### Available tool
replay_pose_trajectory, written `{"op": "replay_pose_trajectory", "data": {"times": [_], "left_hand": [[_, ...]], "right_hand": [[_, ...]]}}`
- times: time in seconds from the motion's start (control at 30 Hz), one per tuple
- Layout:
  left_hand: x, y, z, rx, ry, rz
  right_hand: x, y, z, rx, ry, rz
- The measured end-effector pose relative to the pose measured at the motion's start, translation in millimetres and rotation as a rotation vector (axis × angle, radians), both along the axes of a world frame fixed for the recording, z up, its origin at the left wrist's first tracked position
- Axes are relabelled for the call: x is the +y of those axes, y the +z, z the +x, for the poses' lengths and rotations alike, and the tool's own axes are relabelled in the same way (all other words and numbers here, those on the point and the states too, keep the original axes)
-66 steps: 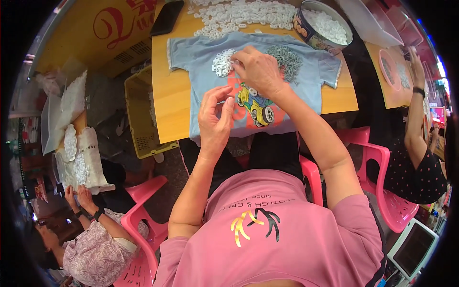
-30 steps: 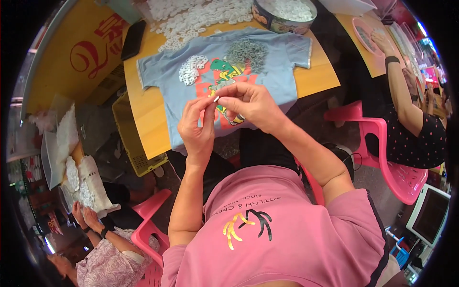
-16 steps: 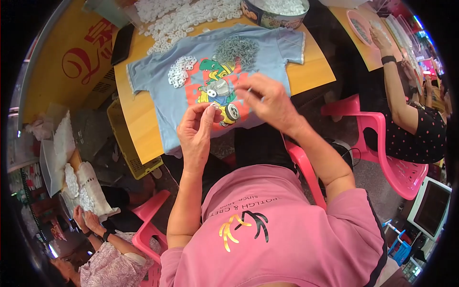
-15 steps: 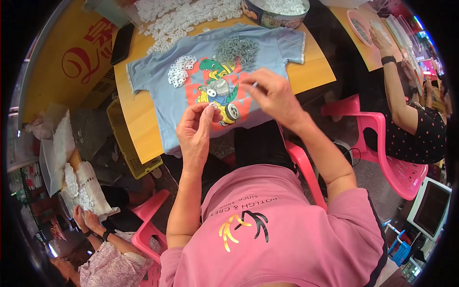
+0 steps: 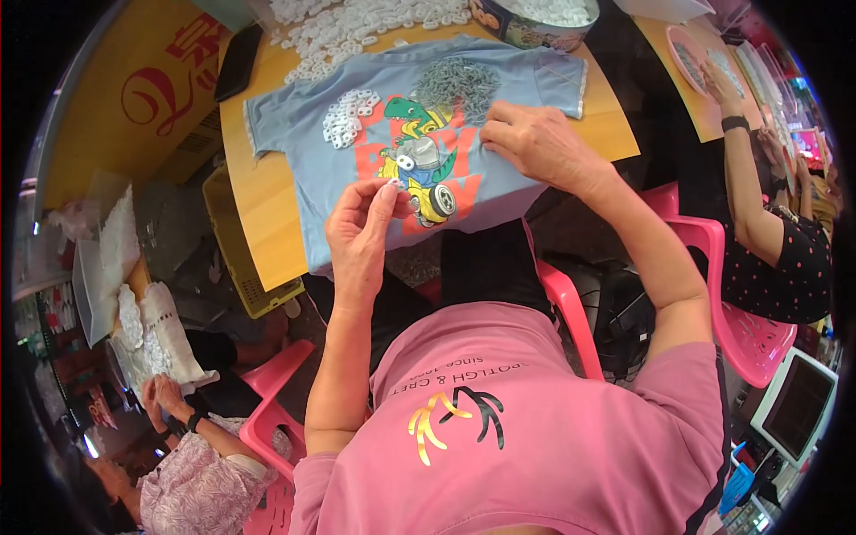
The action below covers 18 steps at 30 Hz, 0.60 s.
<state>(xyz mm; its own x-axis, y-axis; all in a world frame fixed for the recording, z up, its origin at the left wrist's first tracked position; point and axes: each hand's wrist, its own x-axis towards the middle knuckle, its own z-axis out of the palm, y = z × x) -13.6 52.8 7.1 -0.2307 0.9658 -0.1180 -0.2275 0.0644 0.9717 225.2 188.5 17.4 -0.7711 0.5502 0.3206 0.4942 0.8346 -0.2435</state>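
My left hand (image 5: pixel 358 223) is closed in a pinch on a small white plastic piece (image 5: pixel 393 184), partly covered by the thumb and fingers. Just beyond those fingertips, another white oval piece (image 5: pixel 406 163) with dark holes lies on the shirt's print. My right hand (image 5: pixel 548 147) has its fingers bent together low over the light blue T-shirt (image 5: pixel 312 192), just below a heap of small grey screw-like pieces (image 5: pixel 457 87). Whatever its fingertips may hold is too small to make out. A small cluster of white pieces (image 5: pixel 350 118) lies on the shirt's left side.
The shirt covers much of a wooden table (image 5: pixel 254 227). Many white pieces (image 5: pixel 357 27) and a round tin (image 5: pixel 539 27) of more stand at the far side, with a dark phone (image 5: pixel 239 62) at far left. People sit left and right on pink chairs (image 5: pixel 571 321).
My right hand has moved right and slightly away, and its blurred fingers now rest low near the grey heap. My left hand keeps its pinch. The view has shifted slightly.
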Motion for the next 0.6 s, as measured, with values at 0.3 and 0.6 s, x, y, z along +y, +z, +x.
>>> {"op": "replay_pose_trajectory", "data": {"times": [0.3,0.6], "left_hand": [[3.0,4.3,1.2,-0.219,-0.019,-0.032],[1.5,2.8,-2.5,-0.269,-0.026,-0.027]], "right_hand": [[1.1,1.5,-1.1,-0.094,0.083,0.0],[-4.9,-1.5,0.4,-0.058,0.072,0.053]]}}
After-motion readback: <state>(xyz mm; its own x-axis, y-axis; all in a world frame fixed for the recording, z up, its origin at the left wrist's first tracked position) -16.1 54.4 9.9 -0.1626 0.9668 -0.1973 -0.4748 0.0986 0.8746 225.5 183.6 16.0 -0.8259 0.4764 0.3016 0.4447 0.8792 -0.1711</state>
